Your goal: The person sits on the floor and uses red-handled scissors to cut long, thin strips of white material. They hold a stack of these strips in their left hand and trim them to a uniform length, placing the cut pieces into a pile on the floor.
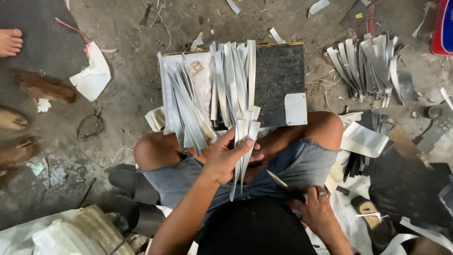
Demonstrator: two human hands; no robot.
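Note:
I sit cross-legged on a concrete floor in denim shorts. My left hand (226, 156) is closed around a bundle of long silvery-white strips (245, 141) held upright over my lap. My right hand (318, 212) rests by my right thigh and grips scissors (283, 184) whose blades point up and left. In front of my knees lies a dark stone slab (278, 80) with two fanned piles of similar strips (207, 89) on its left half.
Another fan of strips (365, 66) lies at the upper right. Dark and white sheet offcuts (373, 141) pile up to my right. Other people's feet (9, 42) are at the left edge. Black sandals (127, 189) and plastic bags (71, 231) lie at the lower left.

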